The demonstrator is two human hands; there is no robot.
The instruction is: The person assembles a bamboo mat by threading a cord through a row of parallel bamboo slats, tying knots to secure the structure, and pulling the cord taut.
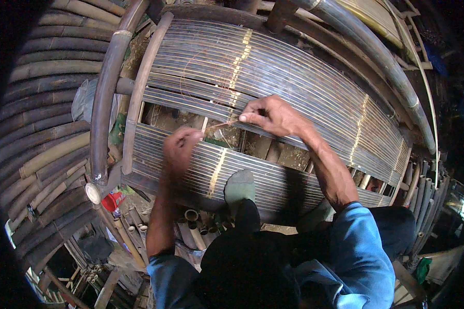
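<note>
Thin reddish cord [220, 124] stretches between my two hands above a gap in a dark bamboo slatted seat [304, 82]. My right hand [270, 116] pinches one end of it between thumb and fingers, close to the seat's far slats. My left hand [182, 147] is closed at the other end, over the near slats; its fingertips are partly hidden. A short pale bamboo strip [205, 125] stands out beside the left fingertips. Loops of fine orange cord [184, 77] lie across the far slats. Pale bindings [237, 67] cross the slats in rows.
A thick bamboo rail [106, 113] frames the seat on the left, another [376, 46] at the far right. Stacked bamboo poles [56, 77] fill the left side. A foot [241, 186] rests on the near slats. A red container [112, 201] sits below the left corner.
</note>
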